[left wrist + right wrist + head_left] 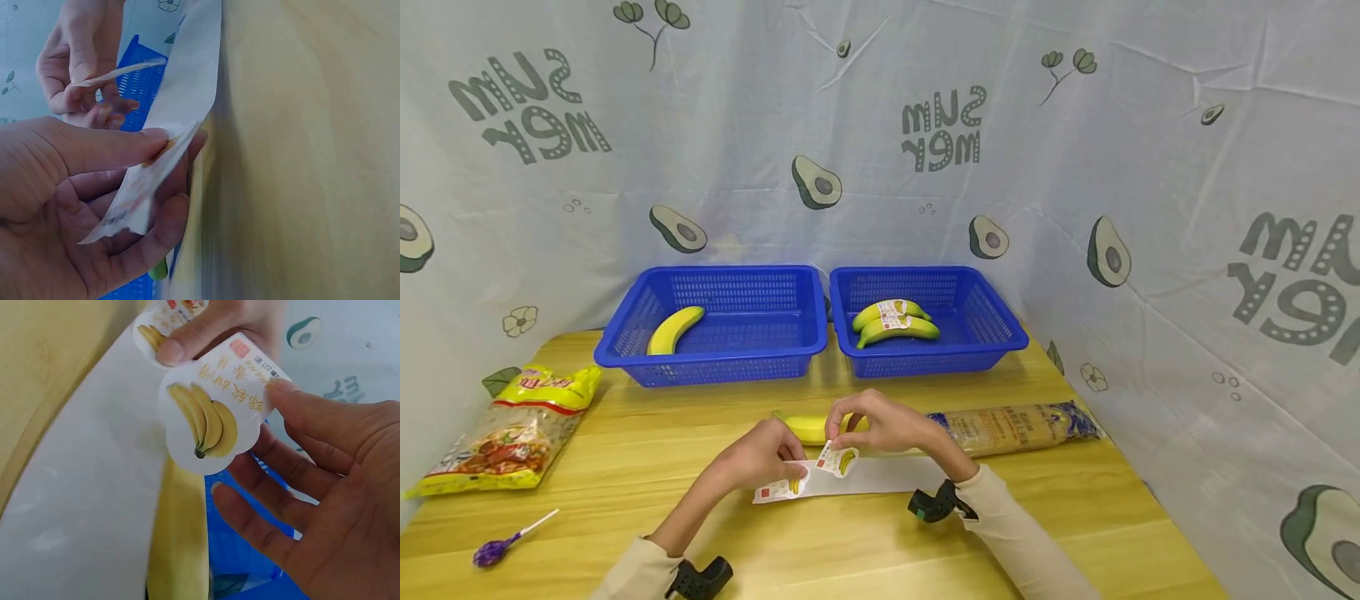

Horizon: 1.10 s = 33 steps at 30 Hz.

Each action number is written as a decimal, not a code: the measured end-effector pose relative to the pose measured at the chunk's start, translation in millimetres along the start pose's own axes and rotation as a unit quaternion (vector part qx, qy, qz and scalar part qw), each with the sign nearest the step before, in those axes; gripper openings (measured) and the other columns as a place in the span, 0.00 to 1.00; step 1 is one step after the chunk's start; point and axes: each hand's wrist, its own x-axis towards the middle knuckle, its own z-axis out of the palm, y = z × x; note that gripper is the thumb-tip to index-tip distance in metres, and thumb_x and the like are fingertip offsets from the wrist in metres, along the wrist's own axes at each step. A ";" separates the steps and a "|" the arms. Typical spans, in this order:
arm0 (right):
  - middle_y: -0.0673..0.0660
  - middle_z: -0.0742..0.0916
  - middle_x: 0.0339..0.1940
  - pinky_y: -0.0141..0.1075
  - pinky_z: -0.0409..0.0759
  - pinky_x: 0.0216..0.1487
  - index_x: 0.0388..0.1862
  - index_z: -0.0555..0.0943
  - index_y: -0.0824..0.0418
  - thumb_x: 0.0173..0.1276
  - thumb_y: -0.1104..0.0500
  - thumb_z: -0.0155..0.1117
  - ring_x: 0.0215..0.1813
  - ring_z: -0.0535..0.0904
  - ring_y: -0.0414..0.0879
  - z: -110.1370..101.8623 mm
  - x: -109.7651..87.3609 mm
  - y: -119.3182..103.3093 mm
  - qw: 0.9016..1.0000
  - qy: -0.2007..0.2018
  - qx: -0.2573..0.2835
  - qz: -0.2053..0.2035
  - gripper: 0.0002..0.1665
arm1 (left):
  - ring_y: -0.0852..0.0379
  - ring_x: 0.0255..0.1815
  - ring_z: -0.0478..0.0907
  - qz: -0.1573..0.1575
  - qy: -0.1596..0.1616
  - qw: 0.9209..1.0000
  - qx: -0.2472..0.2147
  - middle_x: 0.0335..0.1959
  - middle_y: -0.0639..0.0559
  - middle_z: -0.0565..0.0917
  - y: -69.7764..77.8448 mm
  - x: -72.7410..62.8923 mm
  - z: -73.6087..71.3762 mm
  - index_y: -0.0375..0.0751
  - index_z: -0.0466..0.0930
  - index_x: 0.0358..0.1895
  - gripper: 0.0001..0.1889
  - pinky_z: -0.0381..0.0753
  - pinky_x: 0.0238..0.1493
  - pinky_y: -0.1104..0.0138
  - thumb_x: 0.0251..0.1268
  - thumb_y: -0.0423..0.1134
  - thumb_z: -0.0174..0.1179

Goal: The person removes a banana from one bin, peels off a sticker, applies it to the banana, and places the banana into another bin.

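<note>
My left hand (758, 457) pinches the left end of a white sticker backing strip (887, 475), thumb over a banana label (134, 184) on it. In my right hand (880, 421), thumb and finger pinch a loose sticker (209, 403) by its edge. Printed yellow bananas and small lettering mark that sticker, and it stands off the strip in the right wrist view. Just behind both hands a yellow banana (808, 429) lies on the table, partly hidden by the right hand.
A left blue basket (730, 368) holds one plain banana (674, 330); a right blue basket (925, 363) holds bananas (898, 331) with labels. A noodle pack (1015, 427) lies right, a yellow food bag (512, 429) left. A purple lollipop (493, 552) lies front left on the wooden table (820, 550).
</note>
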 end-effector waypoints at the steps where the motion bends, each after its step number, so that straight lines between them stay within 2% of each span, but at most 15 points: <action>1: 0.55 0.90 0.42 0.35 0.90 0.52 0.40 0.85 0.63 0.76 0.66 0.72 0.46 0.84 0.35 -0.5 0.5 0.9 1.000 0.005 -0.006 0.002 0.03 | 0.61 0.29 0.80 -0.004 0.005 1.000 0.014 0.26 0.54 0.87 0.4 -0.3 1.0 0.37 0.91 0.32 0.04 0.82 0.30 0.69 0.65 0.26 0.74; 5: 0.54 0.90 0.38 0.35 0.90 0.51 0.39 0.85 0.63 0.76 0.65 0.72 0.42 0.84 0.35 -1.9 1.8 3.2 1.000 0.021 -0.010 0.012 0.04 | 0.58 0.34 0.81 -0.039 0.033 0.996 0.077 0.30 0.56 0.88 5.8 -1.2 2.9 0.42 0.91 0.33 0.05 0.86 0.36 0.63 0.62 0.30 0.78; 7: 0.53 0.89 0.37 0.36 0.91 0.50 0.38 0.85 0.63 0.76 0.65 0.72 0.41 0.83 0.34 -2.5 2.0 5.5 0.999 0.029 -0.007 0.011 0.04 | 0.58 0.36 0.82 -0.052 0.041 0.994 0.092 0.32 0.55 0.88 9.4 -2.1 1.5 0.42 0.91 0.34 0.06 0.88 0.39 0.61 0.60 0.31 0.80; 9: 0.54 0.89 0.37 0.38 0.91 0.50 0.38 0.85 0.63 0.75 0.66 0.72 0.41 0.83 0.34 -3.2 2.4 7.6 0.999 0.034 0.000 0.010 0.04 | 0.59 0.35 0.83 -0.050 0.043 0.993 0.096 0.31 0.55 0.88 12.3 -3.6 -0.9 0.41 0.91 0.34 0.07 0.88 0.38 0.62 0.58 0.32 0.81; 11: 0.54 0.89 0.36 0.41 0.92 0.49 0.38 0.86 0.64 0.75 0.67 0.73 0.41 0.83 0.34 -4.1 2.9 9.8 0.999 0.038 0.009 0.011 0.04 | 0.60 0.34 0.83 -0.034 0.037 0.994 0.093 0.30 0.55 0.89 14.3 -5.4 -4.1 0.40 0.90 0.33 0.07 0.88 0.38 0.65 0.58 0.32 0.81; 14: 0.55 0.90 0.36 0.43 0.92 0.49 0.38 0.87 0.64 0.75 0.67 0.73 0.40 0.84 0.34 -4.6 4.0 12.9 0.999 0.039 0.020 0.015 0.03 | 0.61 0.34 0.85 -0.006 0.021 0.997 0.079 0.31 0.54 0.89 14.6 -7.0 -9.4 0.38 0.90 0.32 0.07 0.88 0.38 0.67 0.61 0.33 0.80; 17: 0.55 0.91 0.36 0.43 0.93 0.48 0.38 0.88 0.64 0.75 0.67 0.72 0.39 0.84 0.35 -4.3 5.0 15.1 0.999 0.040 0.021 0.021 0.03 | 0.57 0.37 0.88 0.017 0.010 0.999 0.047 0.35 0.51 0.91 12.2 -6.1 -12.9 0.33 0.91 0.37 0.07 0.90 0.41 0.67 0.64 0.34 0.78; 19: 0.55 0.91 0.37 0.42 0.93 0.48 0.39 0.88 0.64 0.75 0.67 0.72 0.39 0.85 0.36 -3.6 6.1 16.0 0.999 0.039 0.019 0.026 0.03 | 0.54 0.40 0.89 0.016 0.015 1.000 0.014 0.38 0.49 0.92 11.0 -4.3 -13.2 0.31 0.91 0.43 0.09 0.91 0.43 0.65 0.67 0.35 0.76; 21: 0.55 0.92 0.36 0.41 0.92 0.47 0.39 0.89 0.64 0.75 0.67 0.72 0.39 0.85 0.37 -2.7 7.2 17.3 0.999 0.041 0.017 0.027 0.03 | 0.50 0.40 0.90 0.013 0.033 0.999 -0.019 0.38 0.47 0.92 9.9 -1.1 -10.6 0.30 0.90 0.45 0.11 0.91 0.43 0.63 0.69 0.36 0.75; 26: 0.55 0.92 0.36 0.40 0.92 0.46 0.39 0.89 0.65 0.75 0.67 0.72 0.37 0.85 0.38 -0.7 11.6 18.4 0.998 0.055 0.017 0.022 0.03 | 0.41 0.32 0.89 0.002 0.096 0.992 -0.087 0.33 0.43 0.91 9.4 6.6 0.4 0.31 0.91 0.42 0.08 0.92 0.37 0.53 0.73 0.35 0.72; 29: 0.55 0.92 0.36 0.40 0.92 0.47 0.39 0.90 0.65 0.75 0.67 0.72 0.36 0.83 0.37 0.2 13.3 17.3 0.997 0.065 0.018 0.028 0.03 | 0.39 0.28 0.88 -0.002 0.130 0.986 -0.101 0.31 0.41 0.91 9.1 9.3 5.7 0.31 0.91 0.39 0.06 0.92 0.32 0.50 0.73 0.32 0.70; 33: 0.54 0.92 0.36 0.41 0.92 0.47 0.38 0.90 0.64 0.75 0.67 0.73 0.35 0.83 0.35 1.2 13.3 18.3 0.996 0.074 0.015 0.041 0.03 | 0.40 0.25 0.87 -0.017 0.156 0.982 -0.104 0.29 0.40 0.90 7.5 12.5 9.8 0.32 0.91 0.37 0.06 0.91 0.29 0.54 0.73 0.31 0.70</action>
